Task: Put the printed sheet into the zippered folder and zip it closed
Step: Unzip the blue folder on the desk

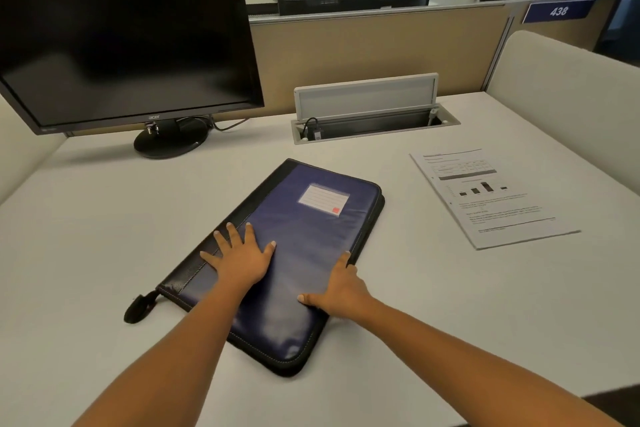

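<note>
1. Navy, faintly glossy fabric covers the zippered folder [294, 253]: flat rectangle, rounded corners, black stitched spine strip along its left edge, black zipper band round the rim. It lies closed and skewed on the desk [86, 236], near corner toward the person.
2. Black loop strap [140, 307] trails off the folder's near-left corner onto the desk.
3. Left hand [242, 258]: fingers spread, palm flat on the cover near the spine strip, holding nothing.
4. Right hand [341, 291]: at the folder's right edge, thumb on the cover, index finger along the zipper band. The other fingers are hidden under the hand; cannot tell whether they pinch a zipper pull.
5. White lined label card [323, 199] with a small red mark sits in a clear pocket on the far half of the cover.
6. Printed sheet [491, 196]: white paper, flat on the desk, right of the folder and apart from it. Table and small bar chart visible; text too small to read.
7. Desk: matte, pale grey, smooth.
8. Grey metal cable hatch [367, 97] behind the folder, lid propped open; interior dark, one plug visible.
9. Black monitor [121, 35], screen off, round base, far left; top-left corner cut off.
</note>
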The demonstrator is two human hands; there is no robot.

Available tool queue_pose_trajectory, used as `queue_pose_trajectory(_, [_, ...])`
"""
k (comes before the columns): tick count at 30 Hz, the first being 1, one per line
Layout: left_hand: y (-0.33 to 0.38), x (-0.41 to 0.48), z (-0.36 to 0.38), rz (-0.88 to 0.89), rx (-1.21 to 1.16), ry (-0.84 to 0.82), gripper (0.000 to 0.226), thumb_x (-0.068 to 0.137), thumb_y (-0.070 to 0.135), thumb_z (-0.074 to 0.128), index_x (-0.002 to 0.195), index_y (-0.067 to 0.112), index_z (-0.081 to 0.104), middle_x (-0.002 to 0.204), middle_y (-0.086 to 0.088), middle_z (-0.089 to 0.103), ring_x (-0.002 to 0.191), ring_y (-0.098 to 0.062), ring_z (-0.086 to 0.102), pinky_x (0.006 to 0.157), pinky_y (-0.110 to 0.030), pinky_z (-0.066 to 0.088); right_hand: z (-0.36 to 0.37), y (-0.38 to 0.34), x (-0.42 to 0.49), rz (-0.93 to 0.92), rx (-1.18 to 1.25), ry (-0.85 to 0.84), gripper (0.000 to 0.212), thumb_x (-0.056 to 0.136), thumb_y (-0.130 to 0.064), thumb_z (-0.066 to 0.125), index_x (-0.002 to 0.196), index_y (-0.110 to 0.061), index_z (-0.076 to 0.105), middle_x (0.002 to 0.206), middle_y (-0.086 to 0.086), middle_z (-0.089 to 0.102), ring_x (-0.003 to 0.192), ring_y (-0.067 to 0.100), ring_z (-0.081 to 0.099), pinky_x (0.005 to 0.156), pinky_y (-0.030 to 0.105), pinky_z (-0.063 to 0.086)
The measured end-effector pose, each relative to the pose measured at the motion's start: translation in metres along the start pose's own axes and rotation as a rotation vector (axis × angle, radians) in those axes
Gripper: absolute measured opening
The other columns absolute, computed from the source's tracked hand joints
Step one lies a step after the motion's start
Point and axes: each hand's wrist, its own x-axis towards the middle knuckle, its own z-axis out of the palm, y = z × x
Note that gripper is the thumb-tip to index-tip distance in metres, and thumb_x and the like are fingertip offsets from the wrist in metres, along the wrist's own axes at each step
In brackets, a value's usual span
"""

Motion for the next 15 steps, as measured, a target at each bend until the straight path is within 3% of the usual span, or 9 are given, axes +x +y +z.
queue_pose_trajectory(4, [0.010, -0.007, 0.008, -0.019, -0.029, 0.047, 0.075, 0.090, 0.064, 0.021, 0.149, 0.022, 0.001, 0.157, -0.011, -0.010, 0.144, -0.034, -0.013, 0.106, -0.068, -0.005, -0.008, 0.006, 0.006, -0.035, -0.111, 0.115, 0.100, 0.077, -0.058, 0.059, 0.145, -0.013, 0.001, 0.139, 0.011, 0.046, 0.122, 0.033, 0.049, 0.100, 0.040, 0.042])
queue_pose_trajectory(7, [0.022, -0.017, 0.015, -0.080, -0.052, 0.070, 0.079, 0.086, 0.069, 0.018, 0.149, 0.024, -0.001, 0.158, -0.009, -0.010, 0.143, -0.034, -0.014, 0.103, -0.072, -0.004, -0.025, 0.011, 0.018, -0.045, -0.195, 0.215, 0.092, 0.080, -0.059, 0.053, 0.144, -0.012, 0.007, 0.133, 0.013, 0.051, 0.119, 0.034, 0.051, 0.096, 0.041, 0.042])
queue_pose_trajectory(11, [0.034, -0.023, 0.023, -0.106, -0.061, 0.090, 0.082, 0.085, 0.071, 0.015, 0.148, 0.024, -0.005, 0.157, -0.009, -0.012, 0.143, -0.036, -0.016, 0.100, -0.074, -0.005, -0.053, 0.017, 0.047, -0.096, -0.285, 0.317, 0.088, 0.076, -0.061, 0.057, 0.140, -0.012, 0.022, 0.141, 0.014, 0.035, 0.128, 0.032, 0.035, 0.100, 0.044, 0.040])
queue_pose_trajectory(15, [0.032, -0.022, 0.029, -0.116, -0.035, 0.124, 0.081, 0.084, 0.071, 0.013, 0.148, 0.025, -0.006, 0.158, -0.007, -0.012, 0.143, -0.034, -0.015, 0.101, -0.074, -0.004, -0.087, 0.017, 0.085, -0.147, -0.342, 0.213, 0.094, 0.069, -0.062, 0.064, 0.141, -0.019, 0.023, 0.153, 0.012, 0.013, 0.141, 0.031, 0.013, 0.111, 0.049, 0.028])
